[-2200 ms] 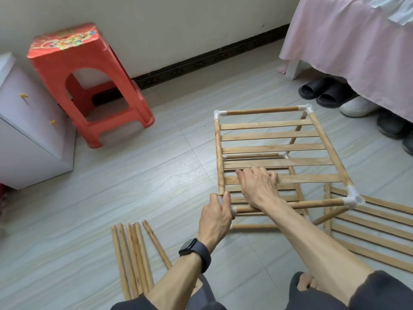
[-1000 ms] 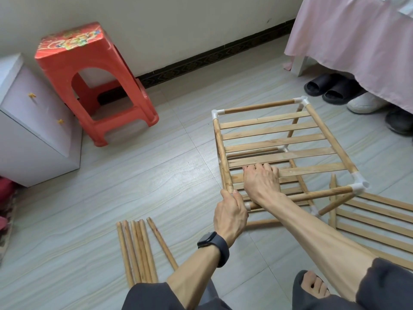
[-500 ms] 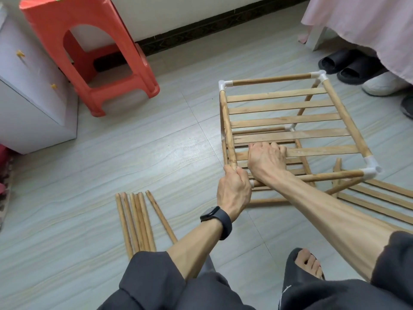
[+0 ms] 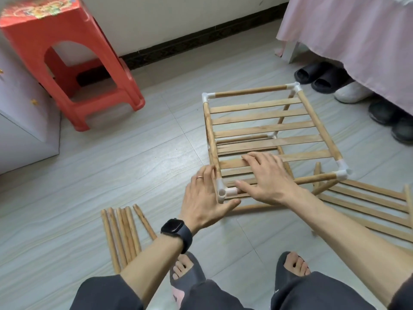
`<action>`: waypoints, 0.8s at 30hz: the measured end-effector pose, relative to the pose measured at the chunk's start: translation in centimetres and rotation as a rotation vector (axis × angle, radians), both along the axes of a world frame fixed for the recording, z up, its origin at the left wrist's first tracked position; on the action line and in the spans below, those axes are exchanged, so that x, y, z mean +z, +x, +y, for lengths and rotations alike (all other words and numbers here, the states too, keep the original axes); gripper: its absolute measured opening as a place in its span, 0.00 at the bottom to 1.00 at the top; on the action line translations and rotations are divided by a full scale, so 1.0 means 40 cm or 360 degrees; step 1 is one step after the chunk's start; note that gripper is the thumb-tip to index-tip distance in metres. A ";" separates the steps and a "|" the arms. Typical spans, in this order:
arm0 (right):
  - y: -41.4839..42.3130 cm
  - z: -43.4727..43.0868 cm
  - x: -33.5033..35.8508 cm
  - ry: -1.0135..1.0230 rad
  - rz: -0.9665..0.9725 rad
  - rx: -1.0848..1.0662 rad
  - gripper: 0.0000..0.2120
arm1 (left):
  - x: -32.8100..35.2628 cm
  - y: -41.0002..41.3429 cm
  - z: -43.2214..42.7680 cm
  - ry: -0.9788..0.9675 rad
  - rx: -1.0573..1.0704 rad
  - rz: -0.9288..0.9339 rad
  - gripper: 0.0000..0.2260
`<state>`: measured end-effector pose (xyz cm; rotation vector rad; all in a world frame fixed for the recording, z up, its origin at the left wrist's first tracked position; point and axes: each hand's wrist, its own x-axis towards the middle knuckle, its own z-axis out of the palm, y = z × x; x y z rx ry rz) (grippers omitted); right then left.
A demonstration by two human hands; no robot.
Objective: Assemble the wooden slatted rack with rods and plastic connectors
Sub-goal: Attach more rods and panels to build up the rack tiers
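A wooden slatted rack stands on the floor, its top frame made of rods joined by white plastic connectors. The near-left connector shows between my hands. My left hand is open beside that corner, fingers straight along the left rod, thumb under the connector. My right hand lies flat and open on the nearest slats, thumb by the connector. Several loose rods lie on the floor at the lower left. A second slatted panel lies flat on the floor at the right.
A red plastic stool stands at the back left beside a white cabinet. A bed with a pink cover is at the back right, with slippers and shoes under its edge. My feet in slippers are below.
My left hand has let go of the near-left corner and opened its fingers beside it. My right hand has spread flat on the slats. The white connector now shows.
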<state>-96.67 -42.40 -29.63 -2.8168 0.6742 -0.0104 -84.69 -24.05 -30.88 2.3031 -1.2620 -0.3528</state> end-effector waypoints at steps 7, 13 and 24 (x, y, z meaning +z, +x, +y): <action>-0.033 -0.002 -0.007 -0.0282 0.0393 0.0146 0.55 | 0.055 0.008 -0.106 0.0578 -0.0512 -0.0639 0.43; -0.011 0.004 -0.016 -0.0216 0.0273 -0.0147 0.49 | 0.034 0.000 -0.159 0.0614 -0.0343 -0.0728 0.34; -0.007 0.013 -0.058 -0.0453 -0.0184 -0.0280 0.17 | -0.011 0.025 -0.169 0.0205 -0.0379 -0.1079 0.12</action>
